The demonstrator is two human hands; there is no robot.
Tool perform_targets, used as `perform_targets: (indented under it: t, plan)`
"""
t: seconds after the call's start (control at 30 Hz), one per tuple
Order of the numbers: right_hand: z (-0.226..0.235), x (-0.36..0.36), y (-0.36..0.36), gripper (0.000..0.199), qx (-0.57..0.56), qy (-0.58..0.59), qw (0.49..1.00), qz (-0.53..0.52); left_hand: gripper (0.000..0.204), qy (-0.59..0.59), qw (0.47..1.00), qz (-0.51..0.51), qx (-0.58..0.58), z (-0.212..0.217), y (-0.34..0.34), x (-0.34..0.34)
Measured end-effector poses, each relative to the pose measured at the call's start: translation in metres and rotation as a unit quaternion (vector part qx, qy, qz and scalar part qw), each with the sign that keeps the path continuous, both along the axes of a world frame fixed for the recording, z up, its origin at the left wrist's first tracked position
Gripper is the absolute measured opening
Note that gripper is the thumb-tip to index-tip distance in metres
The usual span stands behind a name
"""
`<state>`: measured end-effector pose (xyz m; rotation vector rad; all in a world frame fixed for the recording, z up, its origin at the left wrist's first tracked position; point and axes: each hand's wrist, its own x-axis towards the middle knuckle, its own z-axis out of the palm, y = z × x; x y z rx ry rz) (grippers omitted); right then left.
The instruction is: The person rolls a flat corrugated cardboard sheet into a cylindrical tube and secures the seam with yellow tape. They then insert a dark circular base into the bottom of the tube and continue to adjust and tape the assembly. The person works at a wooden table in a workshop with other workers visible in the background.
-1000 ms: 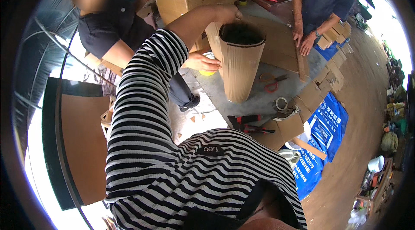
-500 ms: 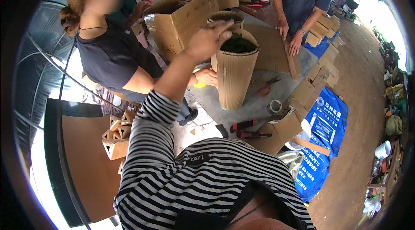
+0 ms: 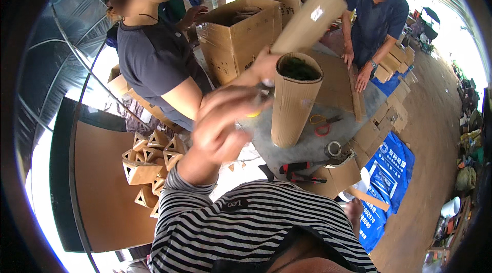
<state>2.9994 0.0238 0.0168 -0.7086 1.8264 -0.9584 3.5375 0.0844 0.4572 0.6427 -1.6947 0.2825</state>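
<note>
- On the grey table stands an upright corrugated cardboard tube, open at the top, with dark green matter showing inside its mouth.
- The person's left hand is raised in front of the camera, just left of the tube, its fingers curled loosely inward; it is blurred, and I cannot tell whether it pinches anything.
- A striped sleeve runs from that hand down to the lower edge.
- The right hand is not in sight.
- Another hand, belonging to the person in the dark top at the left, grips the tube's upper rim on its left side.
- A flat cardboard piece rises slantwise from the tube's rim toward the upper right.
- Something small and yellow shows between the raised hand and the tube; its kind is unclear.
- Behind the tube sits a large open cardboard box.
- Right of the tube's foot lie red-handled scissors, and nearer the table edge a roll of tape.
- A second co-worker in a blue shirt presses both hands on a cardboard sheet at the far side.
- Small folded triangular cardboard pieces are heaped at the left, well apart from the tube.
- A blue printed sack lies on the floor at the right.
</note>
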Motion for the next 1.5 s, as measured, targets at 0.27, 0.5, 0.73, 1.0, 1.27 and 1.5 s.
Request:
perform_targets:
  t: [0.27,0.5,0.73,1.0,1.27,1.5]
  plan:
    - [-0.02,0.02,-0.047,0.029,-0.002,-0.098,0.989,0.108,0.02,0.031,0.909,-0.125,-0.397,0.093,0.081,-0.033]
    - [-0.02,0.032,-0.048,0.025,0.065,-0.123,0.984,0.109,0.016,0.052,0.899,-0.119,-0.417,0.073,0.093,-0.032]
    - [-0.014,0.034,-0.045,0.042,0.132,-0.04,0.966,0.217,0.014,0.065,0.899,-0.13,-0.414,0.061,0.089,-0.029]
    - [-0.006,0.05,-0.068,0.044,0.196,0.066,0.942,0.265,0.027,0.036,0.944,-0.108,-0.31,0.054,0.085,-0.027]
    - [0.0,0.056,-0.094,0.043,0.307,0.152,0.885,0.315,0.025,-0.038,0.975,-0.105,-0.19,0.039,0.039,-0.018]
    - [0.02,0.067,-0.092,0.061,0.26,0.171,0.888,0.338,0.023,-0.087,0.99,-0.04,0.103,0.004,0.022,-0.002]
